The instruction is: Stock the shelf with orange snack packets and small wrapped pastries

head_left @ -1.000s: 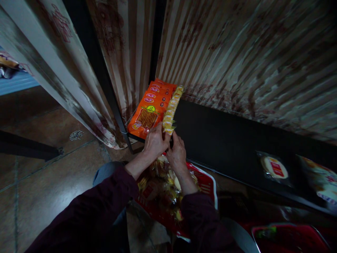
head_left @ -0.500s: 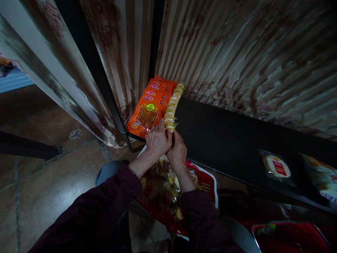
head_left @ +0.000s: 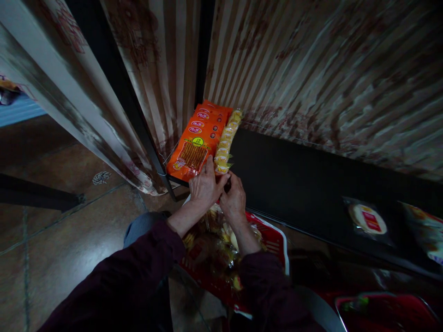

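A row of small yellow snack packets (head_left: 226, 140) lies on a black shelf (head_left: 294, 180), beside a stack of orange packets (head_left: 197, 140) at the shelf's left end. My left hand (head_left: 206, 184) rests at the near end of the yellow row, its fingers stretched and touching both the orange stack and the nearest yellow packet. My right hand (head_left: 233, 198) is curled just right of it at the shelf edge, pinching the near end of the row. A red basket (head_left: 273, 240) full of wrapped snacks sits under my wrists.
Striped, patterned wallpaper (head_left: 311, 78) backs the shelf. Two round packaged items (head_left: 367, 219) lie further right on the shelf. A second red basket (head_left: 384, 311) shows at the bottom right. Brown tiled floor (head_left: 69, 230) lies to the left, beyond a slanted post (head_left: 114, 101).
My left fingers have stretched forward over the edge of the orange stack. The yellow row has been nudged slightly further onto the shelf. The view has shifted little.
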### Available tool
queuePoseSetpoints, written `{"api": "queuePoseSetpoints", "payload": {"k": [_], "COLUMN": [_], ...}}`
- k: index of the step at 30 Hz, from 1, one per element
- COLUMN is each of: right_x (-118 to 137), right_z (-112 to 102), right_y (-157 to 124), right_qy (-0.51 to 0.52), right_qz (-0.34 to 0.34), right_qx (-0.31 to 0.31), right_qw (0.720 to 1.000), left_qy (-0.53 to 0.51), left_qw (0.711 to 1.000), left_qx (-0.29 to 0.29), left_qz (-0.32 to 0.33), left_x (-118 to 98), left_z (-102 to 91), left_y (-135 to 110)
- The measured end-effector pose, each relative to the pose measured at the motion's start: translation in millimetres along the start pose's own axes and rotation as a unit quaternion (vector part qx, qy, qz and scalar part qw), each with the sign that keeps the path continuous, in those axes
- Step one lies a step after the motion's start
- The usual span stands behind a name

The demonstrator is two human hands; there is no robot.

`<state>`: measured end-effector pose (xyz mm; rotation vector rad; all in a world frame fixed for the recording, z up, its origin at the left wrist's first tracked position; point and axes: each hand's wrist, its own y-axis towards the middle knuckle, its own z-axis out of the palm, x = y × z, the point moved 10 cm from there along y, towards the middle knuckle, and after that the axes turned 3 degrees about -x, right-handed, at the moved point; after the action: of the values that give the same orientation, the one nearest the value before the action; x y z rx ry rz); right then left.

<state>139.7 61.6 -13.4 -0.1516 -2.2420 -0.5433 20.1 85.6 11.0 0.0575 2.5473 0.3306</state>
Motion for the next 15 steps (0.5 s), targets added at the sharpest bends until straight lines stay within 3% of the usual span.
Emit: {"api": "queuePoseSetpoints", "payload": {"k": [7,11,15], "right_x": [-27,-43,-40], "right_z": [2,-12,-14], "right_y": [0,23,63], "right_qy": [0.156,0.16,0.119], "right_qz": [0.075,0.092,0.02], "right_qx": [0.087,0.026,-0.014], "right_qw": [0.981,0.983,0.993], "left_qy": [0.004,0.006,0.008], "left_qw": [1.0,1.0,1.0], "left_qx": [0.003,0.003,-0.003], "left_qz": [-0.006,0.004,0.002], "left_x": [3,0,-1], "left_z": [5.1,3.7,1.2], "left_y": [0,-1,-1]}}
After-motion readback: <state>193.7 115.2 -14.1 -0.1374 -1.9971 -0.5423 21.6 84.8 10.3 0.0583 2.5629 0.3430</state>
